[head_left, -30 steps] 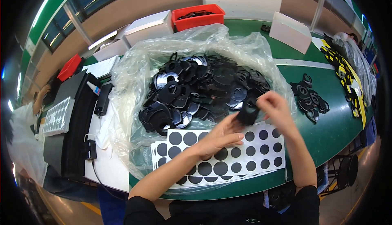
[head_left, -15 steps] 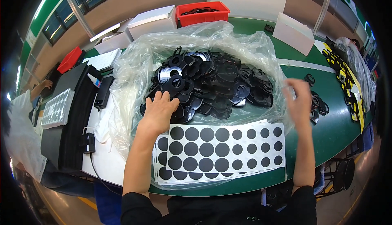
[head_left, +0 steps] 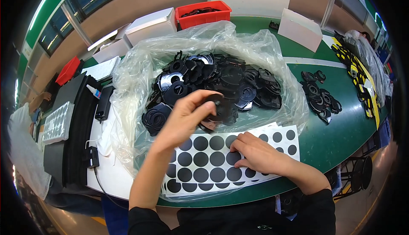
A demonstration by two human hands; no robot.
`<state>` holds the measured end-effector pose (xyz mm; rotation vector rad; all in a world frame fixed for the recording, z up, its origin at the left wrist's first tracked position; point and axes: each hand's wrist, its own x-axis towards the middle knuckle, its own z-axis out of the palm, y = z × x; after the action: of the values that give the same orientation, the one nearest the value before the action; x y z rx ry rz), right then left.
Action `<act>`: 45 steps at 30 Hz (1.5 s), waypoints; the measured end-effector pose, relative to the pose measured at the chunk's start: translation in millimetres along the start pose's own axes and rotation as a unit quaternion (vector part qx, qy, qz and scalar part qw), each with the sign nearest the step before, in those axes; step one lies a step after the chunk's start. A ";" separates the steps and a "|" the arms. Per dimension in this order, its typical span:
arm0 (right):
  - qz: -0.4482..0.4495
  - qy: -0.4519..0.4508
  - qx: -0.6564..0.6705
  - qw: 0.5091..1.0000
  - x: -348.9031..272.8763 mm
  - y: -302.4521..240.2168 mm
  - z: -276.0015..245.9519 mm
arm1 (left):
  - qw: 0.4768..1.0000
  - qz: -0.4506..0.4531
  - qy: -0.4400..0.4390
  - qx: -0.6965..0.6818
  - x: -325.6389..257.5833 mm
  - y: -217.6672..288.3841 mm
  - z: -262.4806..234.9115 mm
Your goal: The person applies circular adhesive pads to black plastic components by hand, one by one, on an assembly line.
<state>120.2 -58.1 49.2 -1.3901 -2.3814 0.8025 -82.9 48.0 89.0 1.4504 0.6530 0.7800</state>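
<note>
My left hand (head_left: 187, 116) is closed, pinching a round black plastic part (head_left: 221, 109) between thumb and fingers. It holds this part, slightly blurred, above the near side of a heap of similar black parts (head_left: 230, 75). The heap lies in a spread clear plastic bag (head_left: 140, 60). In front of the bag is a stack of white sheets (head_left: 272, 166) with rows of large and small black round stickers (head_left: 201, 158). My right hand (head_left: 257, 154) touches the top sheet, its thumb and index fingertip apart at a large sticker; whether that sticker is lifted is unclear.
Loose black parts (head_left: 319, 96) lie on the green table to the right. Behind the bag stand a red bin (head_left: 203, 15) and white boxes (head_left: 151, 25). To the left are black foam sheets (head_left: 74, 124) and a person's hand (head_left: 42, 97). A yellow strip (head_left: 366, 85) holds parts at far right.
My right hand has come from the parts on the right to the sticker sheet. My left hand has lifted a black part off the heap and moved right with it.
</note>
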 end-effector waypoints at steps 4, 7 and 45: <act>-0.001 -0.034 -0.011 0.999 1.7 -0.8 -2.4 | 0.843 -0.191 -0.040 -0.502 4.5 -73.6 34.6; -0.018 -0.017 -0.015 1.000 -4.6 4.0 4.0 | 0.823 -0.204 -0.041 -0.528 5.1 -70.0 51.3; 0.052 0.298 0.497 0.814 5.4 33.1 -8.8 | 0.822 -0.171 -0.129 -0.527 -2.9 -86.0 59.2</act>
<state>145.3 -37.7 36.8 -1.0506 -1.0896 1.1638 -31.7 12.8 5.1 0.3720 0.1663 0.4911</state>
